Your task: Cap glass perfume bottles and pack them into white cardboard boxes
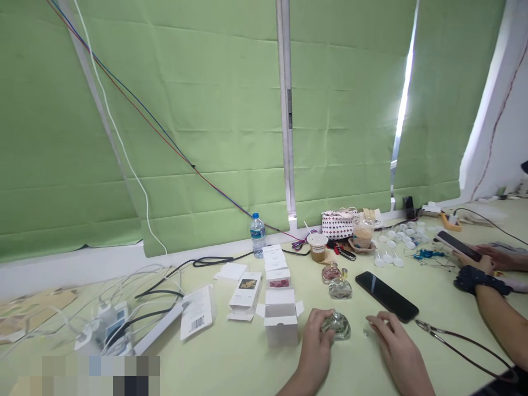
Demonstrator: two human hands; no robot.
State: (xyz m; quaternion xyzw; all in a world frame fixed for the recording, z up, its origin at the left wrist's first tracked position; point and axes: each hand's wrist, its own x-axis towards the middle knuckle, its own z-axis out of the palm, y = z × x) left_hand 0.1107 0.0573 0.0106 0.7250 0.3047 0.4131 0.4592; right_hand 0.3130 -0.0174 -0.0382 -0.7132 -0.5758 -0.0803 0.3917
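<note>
My left hand (317, 338) has its fingers wrapped round the side of a squat glass perfume bottle (341, 328) with green inside, which stands on the table. My right hand (398, 346) rests on the table to the right, fingers slightly bent and apart, holding nothing I can see. Beside its fingertips lies a small clear piece (366, 333), perhaps a stopper. Behind the green bottle stand a pink perfume bottle (331, 273) and a clear one (340, 289). An open white box (281, 330) stands left of my left hand, its flaps spread.
Right of the bottles lie a black phone (386, 297) and its strap (470, 338). Other white boxes (246, 294), a water bottle (258, 236) and an iced drink cup (317, 247) are behind. Cables and plugs (97, 330) crowd the left. A co-worker's hand holds a phone (457, 246) at right.
</note>
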